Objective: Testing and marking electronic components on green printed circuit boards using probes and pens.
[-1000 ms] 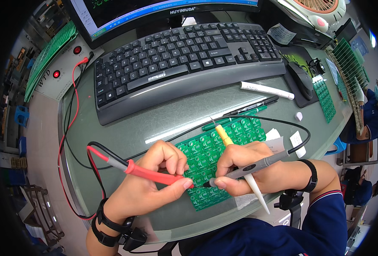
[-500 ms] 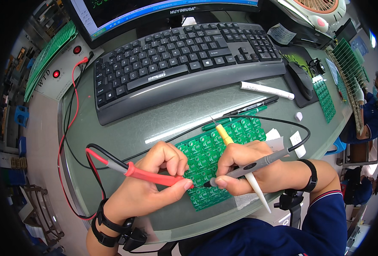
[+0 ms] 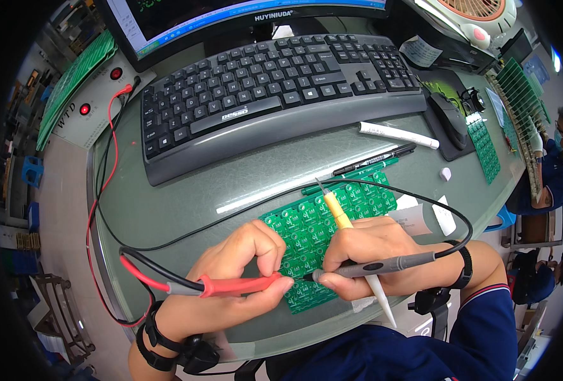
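Note:
A green printed circuit board panel (image 3: 313, 222) of many small repeated units lies on the glass-topped desk beneath both hands. My left hand (image 3: 230, 282) is closed on a red test probe (image 3: 234, 286), its tip end over the panel's lower left part. Between thumb and forefinger of my right hand (image 3: 373, 254) is a grey test probe (image 3: 383, 265), tip pointing left, close to the red one. Also tucked in that hand is a yellow-and-white pen-like tool (image 3: 338, 209), its thin point facing away from me. Whether the probe tips touch the board I cannot make out.
A black keyboard (image 3: 256, 95) and monitor (image 3: 256, 13) stand beyond the panel. Probe leads run to a white box (image 3: 94, 108) with red lights at left. Pens (image 3: 373, 159), a white marker (image 3: 399, 134) and a mouse (image 3: 446, 117) lie right. Another person (image 3: 551, 159) sits far right.
The red probe has tilted flatter and shifted slightly right and down with my left hand. My right hand's grey probe has levelled out, its rear end lower; the yellow-and-white tool has shifted slightly.

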A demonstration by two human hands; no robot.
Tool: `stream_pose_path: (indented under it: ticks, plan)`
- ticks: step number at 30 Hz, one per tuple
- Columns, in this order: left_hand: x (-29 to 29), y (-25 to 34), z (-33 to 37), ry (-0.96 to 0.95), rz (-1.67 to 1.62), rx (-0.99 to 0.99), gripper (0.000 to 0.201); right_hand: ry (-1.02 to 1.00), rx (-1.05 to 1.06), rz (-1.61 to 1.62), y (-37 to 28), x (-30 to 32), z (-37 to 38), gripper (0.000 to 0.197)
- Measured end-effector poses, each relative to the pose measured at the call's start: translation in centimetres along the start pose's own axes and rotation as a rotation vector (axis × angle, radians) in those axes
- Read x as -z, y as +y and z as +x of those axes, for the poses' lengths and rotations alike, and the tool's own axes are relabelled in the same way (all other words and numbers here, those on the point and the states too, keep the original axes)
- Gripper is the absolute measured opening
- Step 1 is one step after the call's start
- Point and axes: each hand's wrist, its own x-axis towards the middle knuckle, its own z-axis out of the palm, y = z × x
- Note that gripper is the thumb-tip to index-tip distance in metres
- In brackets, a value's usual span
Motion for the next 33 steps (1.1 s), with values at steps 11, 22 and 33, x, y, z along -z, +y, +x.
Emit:
stream_pose_path:
  ticks: [11, 22, 33]
  plan:
    - [0.62, -0.86, 0.17, 0.099, -0.431, 0.199, 0.033, -0.014, -0.081, 0.046, 0.03, 0.02, -0.08, 0.022]
    - [0.65, -0.96, 0.24, 0.091, -0.414, 0.177, 0.033, -0.026, -0.110, 0.054, 0.02, 0.06, -0.09, 0.022]
    - [0.44, -0.79, 0.35, 0.128, -0.425, 0.181, 0.033, -0.036, -0.118, 0.046, -0.08, 0.19, -0.07, 0.022]
